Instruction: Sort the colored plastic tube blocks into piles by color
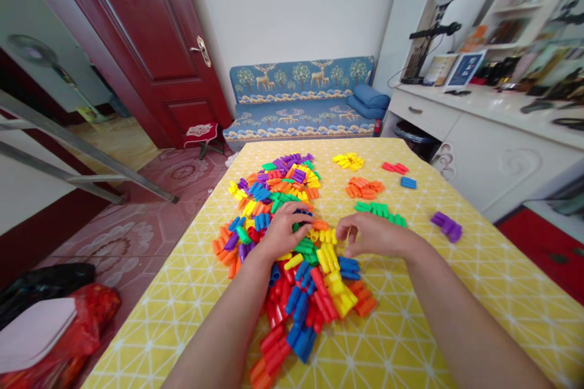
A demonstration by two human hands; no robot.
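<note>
A heap of coloured plastic tube-shaped building pieces [260, 191] spreads over the left and middle of the table. My left hand [285, 232] is over the heap, its thumb and forefinger closing at the end of an orange piece [320, 225]. My right hand [371, 234] hovers just right of the heap with curled fingers, a gap between thumb and forefinger and nothing visible in it. Beside its fingertips lie yellow pieces [327, 258] and blue pieces [349, 267]. Red pieces [278, 307] lie nearer me, between my forearms.
Sorted by colour on the table's right are small groups: yellow [349, 161], orange [364, 187], green [381, 213], red [395, 168], purple [447, 226] and one blue piece [408, 182]. A blue sofa [301, 109] stands beyond the patterned yellow tablecloth [182, 310]; a white cabinet [493, 152] is right.
</note>
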